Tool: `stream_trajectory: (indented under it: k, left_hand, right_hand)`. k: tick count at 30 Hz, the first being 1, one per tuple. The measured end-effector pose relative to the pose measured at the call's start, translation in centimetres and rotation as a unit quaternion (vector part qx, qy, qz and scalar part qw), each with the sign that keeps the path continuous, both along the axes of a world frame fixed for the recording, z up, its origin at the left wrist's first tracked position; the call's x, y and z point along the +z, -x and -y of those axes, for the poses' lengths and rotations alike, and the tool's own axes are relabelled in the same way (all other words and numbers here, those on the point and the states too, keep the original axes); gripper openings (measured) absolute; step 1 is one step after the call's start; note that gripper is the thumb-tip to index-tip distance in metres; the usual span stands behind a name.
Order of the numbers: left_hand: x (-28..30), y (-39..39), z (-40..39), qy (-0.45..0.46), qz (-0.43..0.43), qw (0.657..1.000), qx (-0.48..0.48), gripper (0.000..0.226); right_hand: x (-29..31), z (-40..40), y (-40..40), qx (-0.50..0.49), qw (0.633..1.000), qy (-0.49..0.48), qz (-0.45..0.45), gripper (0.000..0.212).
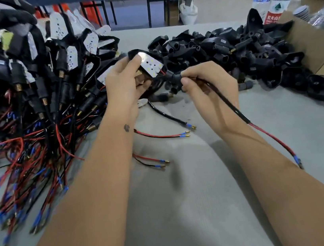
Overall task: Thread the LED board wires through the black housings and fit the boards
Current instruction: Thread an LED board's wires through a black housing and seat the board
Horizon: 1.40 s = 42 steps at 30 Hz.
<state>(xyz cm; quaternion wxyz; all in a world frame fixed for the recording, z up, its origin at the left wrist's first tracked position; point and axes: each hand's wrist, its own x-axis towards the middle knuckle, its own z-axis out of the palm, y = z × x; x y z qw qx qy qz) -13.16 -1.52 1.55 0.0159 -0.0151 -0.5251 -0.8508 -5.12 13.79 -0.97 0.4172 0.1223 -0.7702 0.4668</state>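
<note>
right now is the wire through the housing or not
Through: the wire leaves the housing stem past the right hand, and the board sits at its mouth.

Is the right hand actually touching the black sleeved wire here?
Touching. The head view shows the right hand with thumb and fingertips pinched on the black sleeved wire where it leaves the housing.

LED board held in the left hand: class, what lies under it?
The black housing shows beneath the LED board; the left hand covers the housing's underside.
</note>
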Motion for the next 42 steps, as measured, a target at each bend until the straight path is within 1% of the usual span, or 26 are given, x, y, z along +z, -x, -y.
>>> stream_trajectory:
  k: [1,3,6,8,9,10,12,15,17,18,19,21,23,24,26,27,29,30,31,33,35,37,38,40,41,42]
  left_hand:
    - [0.7,0.1,0.6,0.01,-0.002,1.0,-0.015,0.006]
    - [2.0,0.5,2.0,0.051,-0.002,0.998,-0.035,0.006]
    - [4.3,1.1,4.7,0.118,-0.024,0.993,-0.021,0.005]
    - [5.8,1.7,7.0,0.175,-0.05,0.983,-0.001,0.003]
    - [6.6,2.1,8.3,0.205,-0.058,0.977,0.019,0.007]
    - [7.3,2.4,9.8,0.233,-0.06,0.97,0.044,0.01]
    - [8.7,3.0,12.7,0.271,-0.063,0.956,0.096,0.008]
    - [10.7,3.7,16.5,0.28,-0.08,0.938,0.188,0.018]
    - [11.8,4.3,18.4,0.284,-0.108,0.915,0.265,0.023]
    - [12.0,4.7,19.2,0.298,-0.117,0.9,0.296,0.024]
    - [12.0,5.0,19.8,0.324,-0.121,0.887,0.306,0.023]
    - [11.3,5.5,19.9,0.395,-0.126,0.871,0.264,0.018]
    - [9.7,6.1,19.5,0.466,-0.111,0.856,0.195,0.02]
    - [8.9,6.2,19.2,0.501,-0.1,0.843,0.171,0.025]
    - [7.5,6.5,18.6,0.552,-0.093,0.816,0.144,0.034]
    - [7.1,6.7,18.4,0.575,-0.093,0.799,0.149,0.038]
    - [6.7,6.7,17.8,0.621,-0.068,0.755,0.196,0.051]
    - [6.7,6.4,17.3,0.627,-0.045,0.742,0.232,0.058]
    - [6.8,6.0,16.5,0.62,-0.032,0.736,0.272,0.063]
    - [7.0,5.1,14.5,0.589,-0.06,0.726,0.35,0.064]
    - [6.9,4.1,11.6,0.558,-0.125,0.724,0.386,0.062]
    - [6.1,3.0,8.0,0.541,-0.192,0.738,0.356,0.055]
    - [5.3,2.5,6.1,0.523,-0.22,0.762,0.311,0.047]
    - [3.4,1.2,2.2,0.461,-0.234,0.836,0.184,0.03]
    - [2.2,0.5,0.5,0.447,-0.223,0.857,0.13,0.026]
    - [0.9,-0.2,-1.0,0.457,-0.211,0.859,0.093,0.026]
  right_hand:
    - [0.3,0.7,0.0,-0.007,0.998,-0.048,-0.029,0.008]
    - [0.7,2.5,0.1,-0.007,0.992,-0.109,-0.064,0.008]
    - [1.5,6.2,0.7,0.026,0.978,-0.194,-0.073,0.01]
    - [2.4,9.0,1.4,0.054,0.963,-0.254,-0.073,0.013]
    - [3.1,10.3,1.8,0.073,0.957,-0.273,-0.067,0.017]
    - [3.9,11.7,2.2,0.091,0.952,-0.288,-0.059,0.02]
    - [5.5,14.3,3.0,0.119,0.943,-0.308,-0.047,0.025]
    - [7.4,18.2,4.4,0.146,0.939,-0.313,-0.01,0.033]
    - [8.2,20.5,5.9,0.164,0.94,-0.294,0.047,0.047]
    - [8.3,21.3,6.5,0.185,0.938,-0.278,0.092,0.054]
    - [8.3,21.9,7.1,0.199,0.932,-0.273,0.128,0.06]
    - [7.6,22.2,8.0,0.182,0.922,-0.306,0.151,0.066]
    - [6.6,21.4,8.3,0.152,0.922,-0.323,0.15,0.061]
    - [6.1,20.8,8.3,0.142,0.925,-0.321,0.148,0.057]
    - [5.2,19.4,7.8,0.134,0.931,-0.312,0.136,0.045]
    - [4.7,18.6,7.5,0.129,0.935,-0.305,0.125,0.039]
    - [3.9,16.6,6.7,0.11,0.945,-0.288,0.105,0.03]
    - [3.6,15.5,6.2,0.097,0.95,-0.281,0.1,0.027]
    - [3.2,14.4,5.8,0.082,0.953,-0.276,0.098,0.025]
    - [2.3,11.9,5.0,0.049,0.953,-0.278,0.112,0.025]
    - [1.2,9.1,4.5,0.011,0.944,-0.292,0.151,0.026]
    - [0.0,6.4,3.9,-0.02,0.925,-0.313,0.213,0.029]
    - [-0.6,5.2,3.5,-0.033,0.914,-0.321,0.248,0.03]
    - [-1.4,3.3,2.7,-0.048,0.902,-0.313,0.295,0.028]
    - [-1.5,2.6,2.3,-0.044,0.904,-0.297,0.304,0.025]
    - [-1.6,2.2,2.1,-0.035,0.91,-0.279,0.304,0.02]
